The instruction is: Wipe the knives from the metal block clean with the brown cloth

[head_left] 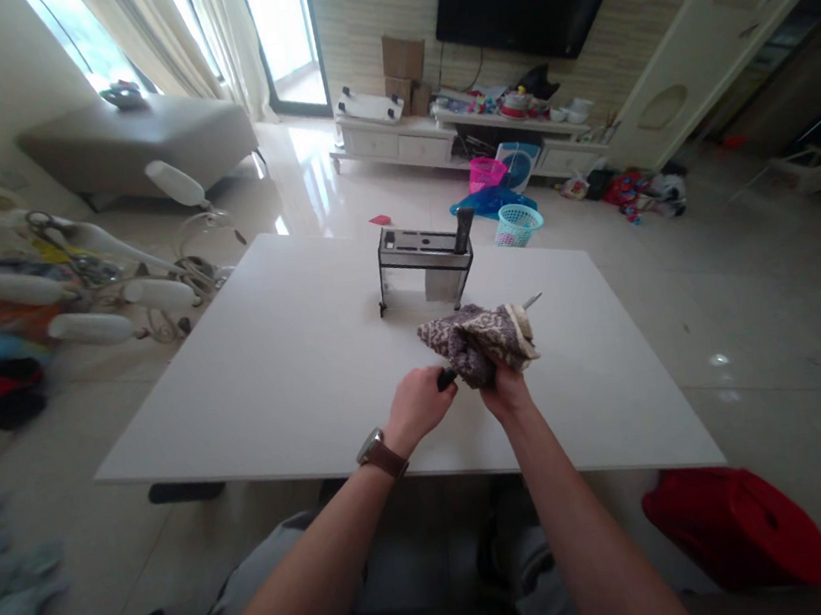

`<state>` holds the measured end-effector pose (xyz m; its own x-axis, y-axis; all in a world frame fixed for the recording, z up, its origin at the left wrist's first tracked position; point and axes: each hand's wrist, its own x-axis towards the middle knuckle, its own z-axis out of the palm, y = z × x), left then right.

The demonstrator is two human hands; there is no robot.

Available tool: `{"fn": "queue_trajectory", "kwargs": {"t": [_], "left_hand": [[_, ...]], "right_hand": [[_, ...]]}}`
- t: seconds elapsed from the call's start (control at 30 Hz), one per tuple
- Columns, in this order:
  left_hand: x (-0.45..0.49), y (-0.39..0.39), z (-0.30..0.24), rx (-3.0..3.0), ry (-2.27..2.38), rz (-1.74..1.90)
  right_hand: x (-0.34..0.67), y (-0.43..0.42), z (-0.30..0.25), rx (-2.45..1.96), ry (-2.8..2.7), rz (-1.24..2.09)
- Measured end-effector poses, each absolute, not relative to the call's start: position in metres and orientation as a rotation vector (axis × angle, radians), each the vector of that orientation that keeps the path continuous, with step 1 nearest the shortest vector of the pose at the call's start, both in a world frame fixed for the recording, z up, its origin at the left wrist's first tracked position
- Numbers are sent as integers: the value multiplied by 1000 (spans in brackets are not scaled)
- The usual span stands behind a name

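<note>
My left hand (422, 409), with a watch on its wrist, is closed round the black handle of a knife (533, 300). Only part of the handle and the pointed metal tip show. The rest lies hidden inside a brown and cream patterned cloth (476, 337). My right hand (506, 391) grips this cloth from below, around the blade. Both hands are above the near half of the white table (274, 366). Just beyond them stands a knife rack (421, 242) with a slotted top. A black-handled knife (463, 230) sits upright in its right end, its broad blade hanging below.
Beyond the table are a light blue basket (519, 224), a pink basket (487, 173) and a low TV cabinet (426, 141). A white lamp with several arms (158, 292) is at the left. Something red (734, 527) lies by the near right corner.
</note>
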<state>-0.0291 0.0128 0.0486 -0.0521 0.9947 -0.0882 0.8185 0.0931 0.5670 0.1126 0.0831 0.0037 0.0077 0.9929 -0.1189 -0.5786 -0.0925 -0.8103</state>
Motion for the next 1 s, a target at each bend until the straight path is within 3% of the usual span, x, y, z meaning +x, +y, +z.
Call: {"fn": "queue_trajectory", "kwargs": {"t": [0.5, 0.73, 1.0], "left_hand": [[-38, 14, 51, 1771, 1881, 496], [-60, 16, 62, 1874, 1950, 409], [-64, 13, 63, 1774, 1960, 513]], "right_hand": [[103, 75, 18, -753, -659, 1432], [139, 101, 43, -646, -656, 1473], [174, 113, 33, -804, -495, 1403]]}}
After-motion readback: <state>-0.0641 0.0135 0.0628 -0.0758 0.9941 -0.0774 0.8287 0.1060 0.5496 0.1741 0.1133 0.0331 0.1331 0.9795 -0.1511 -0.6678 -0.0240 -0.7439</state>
